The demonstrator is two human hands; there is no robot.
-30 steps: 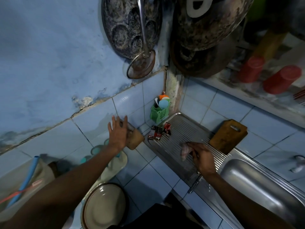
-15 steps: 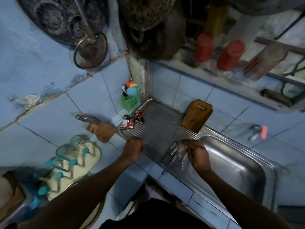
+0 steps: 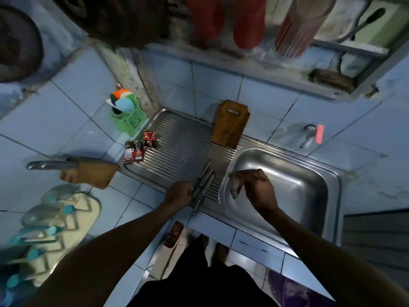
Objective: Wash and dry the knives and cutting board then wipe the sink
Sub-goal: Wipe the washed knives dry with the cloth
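Several steel knives point(image 3: 204, 183) lie together on the ribbed drainboard point(image 3: 177, 142), handles toward the front edge. My left hand point(image 3: 179, 193) curls round their handles. My right hand point(image 3: 259, 188) pinches a small crumpled cloth point(image 3: 235, 185) over the left rim of the steel sink basin point(image 3: 287, 191). A wooden cutting board point(image 3: 230, 124) leans upright against the tiled back wall at the drainboard's far edge. A cleaver with a wooden block point(image 3: 88, 171) rests on the tiled counter to the left.
A green caddy point(image 3: 129, 119) with sponges stands in the corner. Red sachets point(image 3: 138, 148) lie on the drainboard's left end. A cream rack with teal utensils point(image 3: 51, 224) sits at the left. A tap point(image 3: 309, 136) juts from the wall. Red cups hang above.
My left hand left the cleaver by the wall and came down to the knives on the drainboard. My right hand with the cloth moved right to the basin's rim. The view tilted down.
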